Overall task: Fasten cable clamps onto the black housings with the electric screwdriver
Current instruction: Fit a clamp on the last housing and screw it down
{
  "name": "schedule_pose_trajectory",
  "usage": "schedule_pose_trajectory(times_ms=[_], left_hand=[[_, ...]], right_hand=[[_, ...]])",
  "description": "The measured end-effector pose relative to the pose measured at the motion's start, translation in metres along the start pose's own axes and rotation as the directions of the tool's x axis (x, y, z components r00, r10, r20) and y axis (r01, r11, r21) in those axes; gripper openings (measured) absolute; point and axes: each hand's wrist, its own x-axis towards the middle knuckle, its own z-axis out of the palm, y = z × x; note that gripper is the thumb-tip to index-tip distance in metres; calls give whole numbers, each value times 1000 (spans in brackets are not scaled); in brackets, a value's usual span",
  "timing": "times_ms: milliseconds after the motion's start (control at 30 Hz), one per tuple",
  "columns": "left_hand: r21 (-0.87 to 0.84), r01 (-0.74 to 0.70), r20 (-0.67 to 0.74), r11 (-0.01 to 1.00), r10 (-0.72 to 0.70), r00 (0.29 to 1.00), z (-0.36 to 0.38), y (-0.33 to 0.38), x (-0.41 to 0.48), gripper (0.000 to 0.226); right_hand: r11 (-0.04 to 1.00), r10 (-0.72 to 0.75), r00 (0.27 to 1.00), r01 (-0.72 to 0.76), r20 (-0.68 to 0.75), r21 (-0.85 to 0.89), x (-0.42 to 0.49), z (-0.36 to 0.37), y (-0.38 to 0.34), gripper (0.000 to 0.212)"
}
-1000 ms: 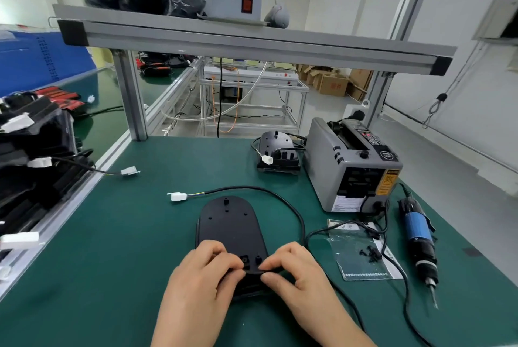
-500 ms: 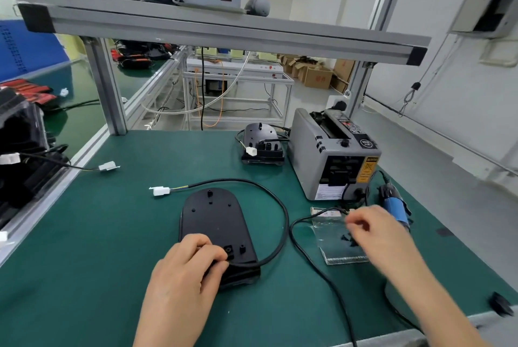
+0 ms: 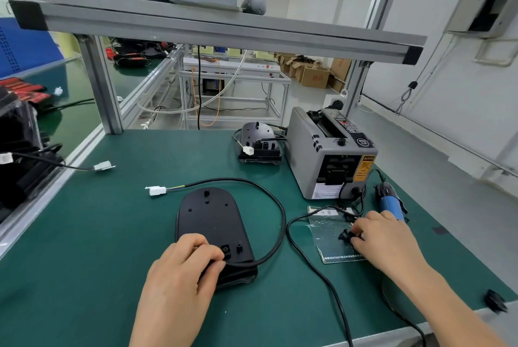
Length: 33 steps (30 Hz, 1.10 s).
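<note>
A black oval housing (image 3: pixel 208 220) lies flat on the green mat in front of me. Its black cable (image 3: pixel 276 208) loops round the right side to a white connector (image 3: pixel 157 190). My left hand (image 3: pixel 182 268) rests on the housing's near end, fingers curled over the cable where it enters. My right hand (image 3: pixel 384 240) reaches onto a clear plastic bag (image 3: pixel 326 231) and pinches a small black cable clamp (image 3: pixel 345 235). The blue electric screwdriver (image 3: pixel 389 202) lies just behind that hand, partly hidden by it.
A grey tape dispenser (image 3: pixel 325 156) stands at the back right, with a second black housing (image 3: pixel 259 142) to its left. More black housings (image 3: pixel 19 156) are stacked at the far left. The screwdriver's cord (image 3: pixel 316 271) snakes across the mat. A small black part (image 3: pixel 494 300) lies near the right edge.
My right hand left the housing, moved right to the plastic bag and now pinches a clamp there. My left hand stayed on the housing's near end.
</note>
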Motion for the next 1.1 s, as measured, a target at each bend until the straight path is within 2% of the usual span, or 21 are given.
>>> schedule_pose_trajectory(times_ms=[233, 267, 333, 400, 467, 500, 567, 633, 700, 867, 967, 1033, 1100], left_hand=[[-4, 11, 15, 1000, -11, 1000, 0, 1, 0, 28], [-7, 13, 19, 1000, -13, 1000, -1, 1, 0, 28], [-10, 18, 30, 1000, -18, 999, -1, 1, 1, 28], [-7, 25, 42, 1000, -25, 999, -2, 2, 1, 28], [-4, 38, 39, 999, -38, 999, -2, 2, 3, 26], [-4, 44, 27, 999, -44, 999, -2, 2, 4, 23], [-1, 32, -4, 999, -32, 999, -3, 3, 7, 15], [2, 5, -23, 1000, -5, 1000, -3, 6, 11, 6], [-41, -19, -34, 999, 17, 999, -3, 10, 17, 10], [-138, -40, -10, 990, 39, 999, -2, 14, 27, 15], [-184, 15, 32, 983, -9, 999, -4, 12, 29, 15], [-194, 39, 54, 980, -29, 998, -6, 10, 30, 13], [-193, 47, 89, 980, -30, 996, -8, 9, 31, 12]], right_hand=[[996, 18, 996, -26, -91, -85, 0, -1, -3, 29], [1000, 19, 990, -22, -137, -22, -1, -6, -4, 28], [963, 39, 972, 26, -232, 269, -6, -19, -15, 21], [771, 49, 979, 88, -197, 630, -17, -38, -40, 15], [501, -12, 999, 49, -50, 864, -31, -54, -74, 14], [394, -61, 998, 5, 21, 919, -36, -59, -89, 12], [245, -142, 983, -79, 117, 966, -41, -64, -115, 11], [140, -196, 966, -145, 171, 979, -42, -66, -131, 15], [85, -246, 949, -182, 198, 980, -43, -68, -142, 19], [42, -295, 926, -235, 237, 971, -43, -69, -150, 18], [24, -288, 943, -169, 168, 985, -44, -69, -149, 12], [105, -276, 960, -13, 41, 994, -47, -69, -146, 18], [307, -295, 945, 232, -139, 923, -49, -66, -143, 16]])
